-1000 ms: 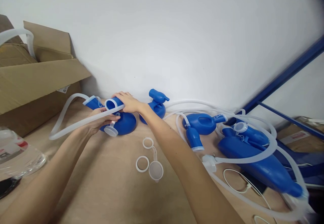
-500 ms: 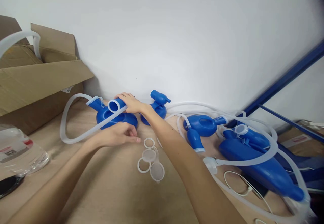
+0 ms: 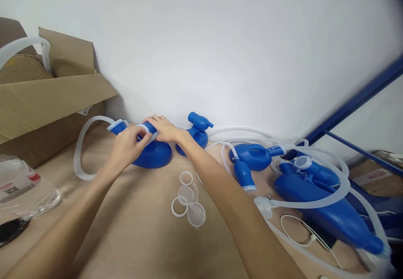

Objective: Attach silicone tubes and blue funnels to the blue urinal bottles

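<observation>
My right hand [image 3: 161, 127] is wrapped round a short blue cylinder [image 3: 150, 128] with a pale ring at its open end. At that ring, the fingers of my left hand [image 3: 129, 143] are pressed together, partly hiding it. Beneath both hands lies a blue bottle [image 3: 154, 155], whose neck carries a translucent hose [image 3: 78, 151] looping out to the left. Translucent caps and rings [image 3: 195, 214] lie on the wooden table [image 3: 141, 228] in front of my hands.
Behind my right forearm stands another blue bottle [image 3: 198, 138]. More blue bottles [image 3: 252, 156] with tangled hoses [image 3: 327, 201] fill the right side. At left are a cardboard box [image 3: 56, 102], a clear water bottle [image 3: 28, 188] and a dark object [image 3: 12, 230].
My left hand has moved up and back from the table, and its fingers now touch the cylinder's ringed end. My right hand has stayed on the cylinder.
</observation>
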Demonstrator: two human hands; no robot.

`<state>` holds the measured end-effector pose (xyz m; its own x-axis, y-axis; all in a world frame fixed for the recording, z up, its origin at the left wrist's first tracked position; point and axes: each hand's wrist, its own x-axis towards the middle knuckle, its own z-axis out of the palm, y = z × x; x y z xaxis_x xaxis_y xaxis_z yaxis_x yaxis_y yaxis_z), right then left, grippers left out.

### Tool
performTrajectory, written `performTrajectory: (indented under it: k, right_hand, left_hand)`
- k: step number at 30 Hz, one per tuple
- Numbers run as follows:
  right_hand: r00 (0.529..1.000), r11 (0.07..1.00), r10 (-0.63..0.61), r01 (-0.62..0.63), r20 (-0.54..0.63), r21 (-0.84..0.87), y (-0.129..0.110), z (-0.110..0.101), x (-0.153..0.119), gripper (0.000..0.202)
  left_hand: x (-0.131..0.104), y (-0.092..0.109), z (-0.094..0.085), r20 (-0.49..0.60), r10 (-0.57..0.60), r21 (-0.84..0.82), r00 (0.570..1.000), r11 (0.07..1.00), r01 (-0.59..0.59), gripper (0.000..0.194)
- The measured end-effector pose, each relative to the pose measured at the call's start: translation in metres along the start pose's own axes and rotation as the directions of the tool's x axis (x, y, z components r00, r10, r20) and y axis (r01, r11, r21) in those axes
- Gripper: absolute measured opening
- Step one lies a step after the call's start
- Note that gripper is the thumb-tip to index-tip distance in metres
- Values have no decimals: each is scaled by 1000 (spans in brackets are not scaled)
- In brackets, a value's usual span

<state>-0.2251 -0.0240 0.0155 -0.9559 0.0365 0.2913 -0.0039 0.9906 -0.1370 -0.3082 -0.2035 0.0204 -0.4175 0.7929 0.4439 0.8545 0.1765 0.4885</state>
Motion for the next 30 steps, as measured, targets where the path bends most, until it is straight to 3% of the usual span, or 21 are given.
performTrajectory:
  k: [2, 6, 14, 18, 20, 21, 22, 23, 24, 25, 27, 28, 30]
  right_hand:
    - [1000, 1000, 22, -22, 13, -7, -3, -1, -1, 64]
    - [1000, 1000, 28, -28, 10, -15, -7, -2, -3, 67]
    - [1000, 1000, 25, -25, 10, 18, -11, -2, -5, 71]
    - [1000, 999, 24, -25, 13, 42, -12, -5, -8, 69]
    - [1000, 999, 23, -24, 17, 49, -12, -5, -8, 67]
    - [1000, 998, 22, -23, 19, 52, -12, -5, -8, 66]
    - [1000, 998, 18, -19, 22, 56, -11, -5, -7, 65]
    - [1000, 998, 16, -17, 23, 58, -11, -5, -7, 65]
    - [1000, 998, 15, -16, 22, 59, -10, -5, -6, 65]
    - [1000, 998, 17, -18, 22, 59, -9, -4, -6, 65]
    - [1000, 998, 18, -19, 14, 55, -8, -3, -6, 64]
    - [1000, 998, 15, -16, 8, 54, -8, -2, -6, 63]
    - [1000, 999, 8, -8, -11, 51, -7, 0, -6, 61]
  left_hand:
    - [1, -1, -2, 12, 51, 25, 999, 998, -51, 34]
    - [4, -7, -13, 135, 140, 4, 981, 990, -142, 37]
    - [5, -4, -21, 143, 106, -31, 984, 994, -103, 35]
    - [-1, 2, -44, 69, 66, -43, 995, 997, -63, 36]
    - [-10, 13, -59, 79, 124, -53, 989, 991, -120, 33]
    - [-17, 21, -64, 134, 187, -69, 973, 981, -179, 29]
    - [-26, 32, -66, 244, 272, -104, 931, 962, -254, 24]
    - [-36, 43, -64, 389, 353, -152, 851, 936, -319, 19]
    - [-46, 55, -58, 535, 403, -191, 742, 914, -359, 16]
    - [-56, 66, -47, 648, 424, -200, 633, 896, -396, 16]
    - [-75, 83, -17, 774, 395, -138, 496, 868, -476, 20]
    - [-82, 88, -1, 798, 381, -114, 466, 856, -505, 23]
    - [-91, 93, 26, 808, 380, -124, 450, 857, -500, 19]
